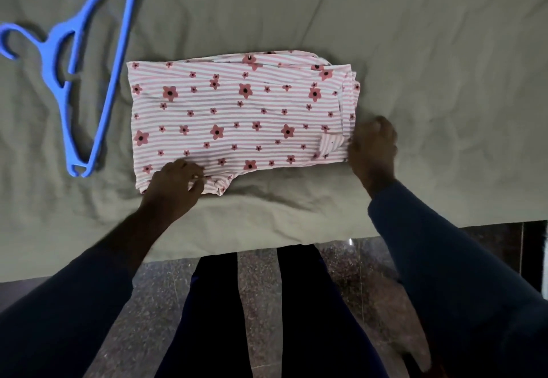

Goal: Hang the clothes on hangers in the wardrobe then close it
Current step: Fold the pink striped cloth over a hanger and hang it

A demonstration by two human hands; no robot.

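Pink-striped garment (pixel 237 116): folded, frame centre, on olive bedsheet (pixel 415 36).
Left hand (pixel 173 183): fingers pinching its lower-left hem.
Right hand (pixel 373 147): curled onto its right edge.
Handling: likely soft, light, floppy; lift by shoulders.
Blue hanger (pixel 89 60): upper left, untouched.

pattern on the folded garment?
Pink and white stripes with pink, dark-centred flowers on the folded garment; head view.

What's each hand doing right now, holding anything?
Left hand: closed, pinching the near edge of the folded floral garment.
Right hand: fingers curled on the garment's right edge; a firm grip cannot be told.
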